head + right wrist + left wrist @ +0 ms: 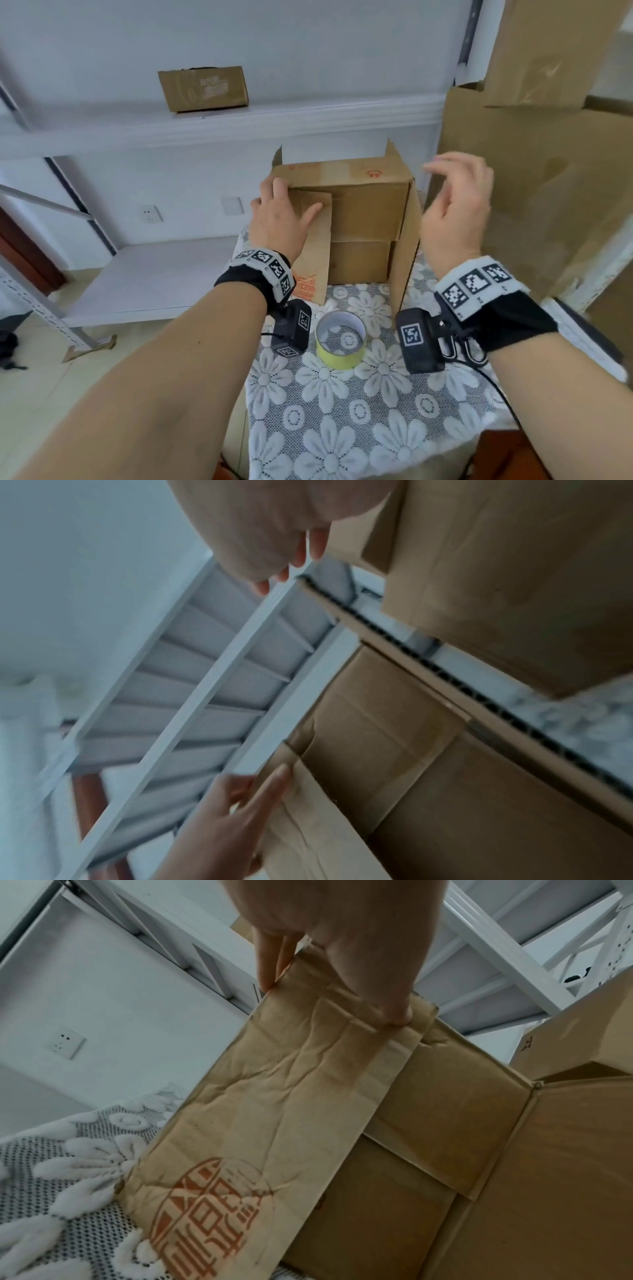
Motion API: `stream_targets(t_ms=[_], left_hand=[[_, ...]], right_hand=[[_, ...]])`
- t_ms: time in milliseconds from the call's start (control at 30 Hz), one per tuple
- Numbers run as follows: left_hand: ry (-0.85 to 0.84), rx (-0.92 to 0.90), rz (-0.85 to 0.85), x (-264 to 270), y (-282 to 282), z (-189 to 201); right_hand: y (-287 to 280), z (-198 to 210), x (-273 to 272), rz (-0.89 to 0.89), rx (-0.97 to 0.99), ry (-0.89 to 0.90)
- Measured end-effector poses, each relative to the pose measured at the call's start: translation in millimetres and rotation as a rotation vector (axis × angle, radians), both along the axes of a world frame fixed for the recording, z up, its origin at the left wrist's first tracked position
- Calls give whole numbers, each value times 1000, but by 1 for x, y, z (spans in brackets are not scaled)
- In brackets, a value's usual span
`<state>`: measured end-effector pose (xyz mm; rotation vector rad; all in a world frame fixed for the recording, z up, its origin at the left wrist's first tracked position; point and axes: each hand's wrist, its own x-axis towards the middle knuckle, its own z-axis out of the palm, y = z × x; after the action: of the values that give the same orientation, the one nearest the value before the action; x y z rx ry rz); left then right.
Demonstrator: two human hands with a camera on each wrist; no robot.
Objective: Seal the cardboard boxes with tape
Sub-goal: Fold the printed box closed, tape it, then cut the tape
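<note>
Tape roll [340,339] nearest me, on lace tablecloth [342,428], untouched, I judge. My left hand [279,214] pinches creased flap [291,1096] of box [359,219] lying on its side; flaps not closed, no tape on. My right hand [455,202] loosely curled, empty, beside opposite flap [407,240]. Orange print on creased flap, unreadable. Farther box [203,88] on shelf: print illegible.

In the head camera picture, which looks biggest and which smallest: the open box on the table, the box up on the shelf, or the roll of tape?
1. Open box, plainly largest.
2. Shelf box.
3. Roll of tape.

The last two look close in size. The tape lies nearer the camera, the shelf box farther off, so their true order is unsure.
</note>
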<state>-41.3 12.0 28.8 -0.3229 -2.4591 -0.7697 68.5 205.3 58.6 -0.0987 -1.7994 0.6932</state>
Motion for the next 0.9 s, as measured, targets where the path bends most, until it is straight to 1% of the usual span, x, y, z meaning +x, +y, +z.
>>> stream_targets(t_ms=[67,133,200,300,367,433,533,567,600,667,733,800,900], left_hand=[[-17,2,15,0,-1,3],[-21,5,25,0,-2,4],[-22,9,30,-1,-3,5],[-19,19,20,-2,-5,5],[-5,31,-5,-3,-6,3],[12,71,-35,-5,-8,-1],[10,198,-64,-8,-11,-11],[-37,267,-70,-11,-13,-16],[-117,351,-77,-11,-14,-20],[-329,548,-95,-14,-17,-31],[-478,664,-104,-14,-19,-42],[-520,710,-115,-7,-19,-50],[-514,816,-96,-1,-16,-56]], right_hand=[[9,-9,-3,13,-299,-122],[16,-26,-6,106,-536,-338],[15,-46,-9,250,-609,-529],[9,-66,-19,396,-694,-685],[5,-73,-31,460,-730,-725],[2,-78,-43,498,-708,-753],[0,-82,-56,482,-729,-729],[0,-83,-59,470,-735,-718],[0,-84,-62,459,-742,-714],[-1,-88,-66,439,-767,-697],[-3,-93,-69,406,-790,-681],[-6,-97,-70,350,-761,-676],[-11,-93,-70,302,-654,-705]])
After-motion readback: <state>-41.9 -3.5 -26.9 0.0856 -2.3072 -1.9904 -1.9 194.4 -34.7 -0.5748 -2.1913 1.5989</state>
